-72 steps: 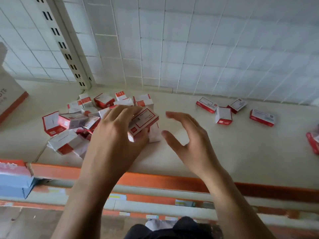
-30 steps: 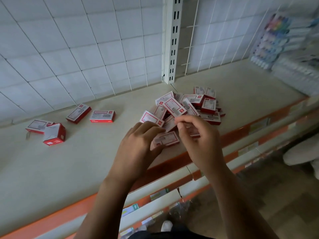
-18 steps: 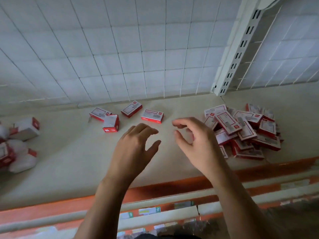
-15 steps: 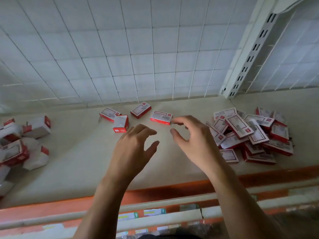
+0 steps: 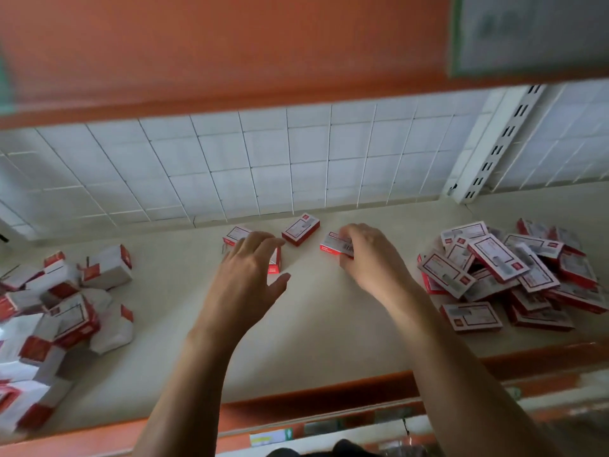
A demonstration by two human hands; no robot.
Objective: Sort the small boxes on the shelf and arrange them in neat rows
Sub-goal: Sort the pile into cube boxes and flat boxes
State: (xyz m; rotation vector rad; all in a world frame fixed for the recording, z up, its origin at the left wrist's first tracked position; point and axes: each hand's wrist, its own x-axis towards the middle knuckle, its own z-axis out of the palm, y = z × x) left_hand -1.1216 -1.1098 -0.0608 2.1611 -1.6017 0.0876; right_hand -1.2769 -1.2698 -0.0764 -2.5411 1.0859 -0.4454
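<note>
Both hands work apart at the back of the shelf (image 5: 329,334).
Right hand (image 5: 370,258) pinches a small box (image 5: 334,246) at 12 o'clock; left hand (image 5: 248,278), fingers spread, hovers over a second box (image 5: 275,261). Box piles (image 5: 514,272) sit at 3 and 9 o'clock.

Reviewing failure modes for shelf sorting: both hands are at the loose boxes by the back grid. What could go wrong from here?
1. The right hand grips a small red-and-white cardboard box close to an angled loose box; setting it down may knock that one askew.
2. The heap of boxes on the right lies near the orange shelf edge; the right forearm could sweep some off.
</note>
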